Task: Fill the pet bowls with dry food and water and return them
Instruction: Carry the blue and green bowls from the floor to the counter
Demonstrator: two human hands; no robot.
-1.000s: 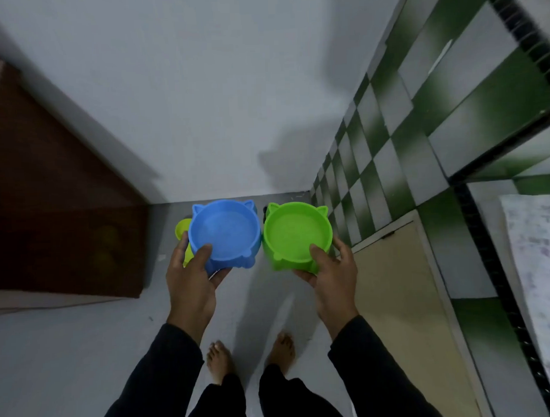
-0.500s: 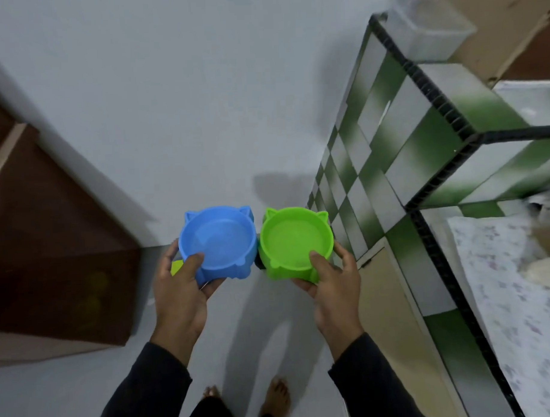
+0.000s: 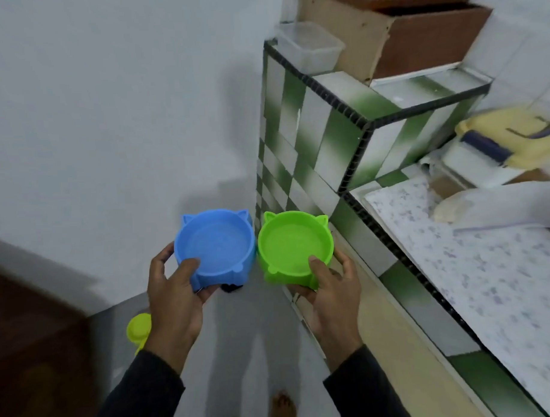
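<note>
1. Fingers of the left hand (image 3: 174, 300) curl under the near side of the blue pet bowl (image 3: 215, 246), with the thumb hooked over its near rim, so the hand grips the bowl from below and in front.
2. Fingers of the right hand (image 3: 331, 295) wrap the near right side of the green pet bowl (image 3: 295, 246) in the same way, the thumb lying over the rim and its tip inside the bowl.
3. Both bowls are held in the air above the grey floor (image 3: 241, 350), roughly level and side by side, the blue one on the left and the green one on the right, their rims touching or nearly so.
4. Each bowl has two small ear-shaped points on its far edge, and both look empty inside.
5. A yellow-green cup (image 3: 137, 330) shows low on the floor, partly hidden behind the left wrist.
6. To the right of the green bowl stands a green-and-white tiled table (image 3: 328, 150) with a speckled white top.
7. On its raised ledge sits a clear plastic container (image 3: 310, 48), just beside a brown wooden box (image 3: 417, 38).
8. Farther right on the table lies a yellow-lidded appliance (image 3: 511, 137), blurred.
9. Dark sleeves cover both forearms, and a bare foot (image 3: 282, 409) shows at the bottom edge.
</note>
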